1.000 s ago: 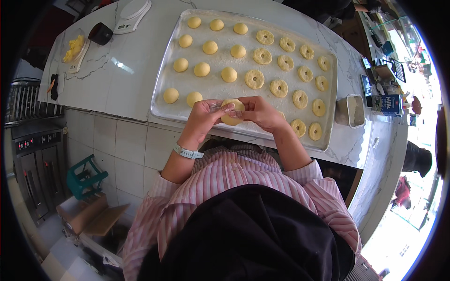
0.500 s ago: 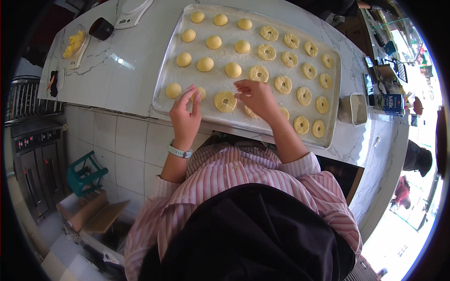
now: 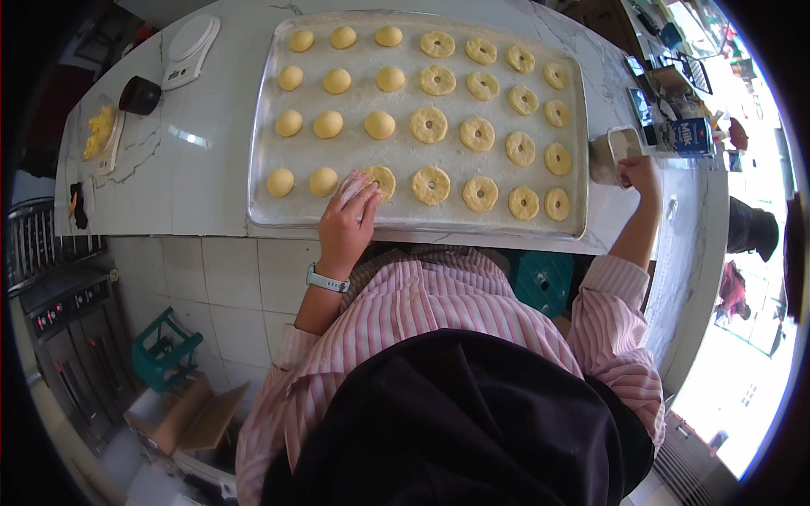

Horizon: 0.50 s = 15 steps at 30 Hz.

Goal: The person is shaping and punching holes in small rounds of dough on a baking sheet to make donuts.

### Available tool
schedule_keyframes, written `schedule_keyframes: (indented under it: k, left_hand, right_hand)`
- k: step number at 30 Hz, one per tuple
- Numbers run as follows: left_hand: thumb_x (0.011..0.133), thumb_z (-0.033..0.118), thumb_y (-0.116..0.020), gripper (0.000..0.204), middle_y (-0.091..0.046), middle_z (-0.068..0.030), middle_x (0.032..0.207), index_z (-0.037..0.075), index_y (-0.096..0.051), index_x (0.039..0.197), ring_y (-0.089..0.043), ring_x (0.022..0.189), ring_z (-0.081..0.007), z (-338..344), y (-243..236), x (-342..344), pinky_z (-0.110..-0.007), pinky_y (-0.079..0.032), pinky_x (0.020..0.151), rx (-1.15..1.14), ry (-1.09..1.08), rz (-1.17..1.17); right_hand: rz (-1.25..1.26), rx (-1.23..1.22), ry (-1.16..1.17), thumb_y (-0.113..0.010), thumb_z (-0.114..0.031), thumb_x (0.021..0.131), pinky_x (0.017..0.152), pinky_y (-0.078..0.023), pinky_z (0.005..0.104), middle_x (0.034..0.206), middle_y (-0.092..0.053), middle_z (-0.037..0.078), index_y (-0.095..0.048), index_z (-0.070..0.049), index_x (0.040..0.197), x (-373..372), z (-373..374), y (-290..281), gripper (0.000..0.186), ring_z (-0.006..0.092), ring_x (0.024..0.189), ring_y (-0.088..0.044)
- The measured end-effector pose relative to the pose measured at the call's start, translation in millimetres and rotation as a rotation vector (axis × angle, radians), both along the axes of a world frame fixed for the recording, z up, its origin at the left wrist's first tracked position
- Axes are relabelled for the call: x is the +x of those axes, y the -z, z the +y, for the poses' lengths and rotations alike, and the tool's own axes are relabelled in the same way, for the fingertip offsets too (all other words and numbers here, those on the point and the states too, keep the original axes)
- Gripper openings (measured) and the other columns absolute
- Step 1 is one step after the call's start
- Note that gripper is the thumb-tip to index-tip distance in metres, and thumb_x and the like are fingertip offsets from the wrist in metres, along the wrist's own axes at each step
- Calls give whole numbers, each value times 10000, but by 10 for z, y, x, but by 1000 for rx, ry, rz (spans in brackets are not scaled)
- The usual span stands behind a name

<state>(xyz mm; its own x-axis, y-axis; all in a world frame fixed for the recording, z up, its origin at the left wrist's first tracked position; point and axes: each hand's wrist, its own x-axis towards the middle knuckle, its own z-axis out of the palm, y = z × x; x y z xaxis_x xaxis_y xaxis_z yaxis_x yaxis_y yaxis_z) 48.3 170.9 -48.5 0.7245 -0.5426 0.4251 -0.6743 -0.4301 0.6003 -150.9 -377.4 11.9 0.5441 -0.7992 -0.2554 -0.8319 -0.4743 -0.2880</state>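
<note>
My left hand [image 3: 348, 207] lies at the left edge of a flattened dough ring [image 3: 384, 182] in the near row, its floury fingers stretched out and touching it. To its left sits a round dough ball [image 3: 323, 181]. Off the tray's right end, my right hand [image 3: 643, 175] dips bent fingers over the near rim of a grey metal tub [image 3: 602, 160] with pale powder inside. What those fingertips hold, if anything, is hidden. The large metal tray [image 3: 405, 224] carries rows of smooth dough balls on its left part and holed dough rings on its right.
A white scale [image 3: 187, 52], a dark cup [image 3: 140, 95] and a tub of yellow pieces [image 3: 99, 132] stand left of the tray. A blue and white carton [image 3: 685, 137] is beyond the metal tub. A green stool [image 3: 166, 347] stands on the floor.
My right hand has left the tray and moved right to the metal tub. My left hand has shifted onto the edge of a ring. The view has swung, so the tray appears further left.
</note>
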Motion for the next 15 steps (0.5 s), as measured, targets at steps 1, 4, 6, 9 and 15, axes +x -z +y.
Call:
schedule_keyframes:
  k: [1,4,6,9,15]
  left_hand:
    - [849,103,-668,173,-657,-121,1114,41,-681,1009,-608,1095,-294,0,0,0,-379,-500,899,9,-6,4]
    - [829,80,-694,190,-666,-144,1112,20,-687,1010,-614,1104,-295,11,-11,-4,-368,-499,913,-23,-2,78]
    - [834,79,-691,184,-668,-152,1109,14,-689,1006,-622,1095,-287,5,-29,-7,-371,-501,910,-25,-14,83]
    - [848,92,-688,233,-650,-163,1145,8,-665,1065,-610,1115,-288,-14,-93,-5,-366,-502,918,-127,-34,131]
    - [948,354,-566,587,-519,-212,1315,-80,-427,1318,-503,1242,-309,-361,-255,48,-370,-446,1014,-1041,4,1260]
  right_hand:
    - [39,-137,-126,-690,-86,770,534,-487,349,672,-672,128,-723,17,860,24,-24,102,140,180,614,-644]
    - [113,-255,-220,-682,-141,766,604,-507,384,738,-687,182,-726,2,844,180,23,235,169,262,665,-680]
    - [92,-193,-168,-661,-171,787,680,-514,396,790,-687,203,-723,-3,880,228,128,121,202,318,741,-684]
    - [14,-323,-177,-644,-200,816,772,-514,394,902,-691,199,-717,-25,953,319,442,-169,234,336,858,-677]
    - [-546,-80,-582,-561,-99,890,895,-480,390,1114,-646,150,-652,-45,1081,965,2094,-424,218,315,1029,-611]
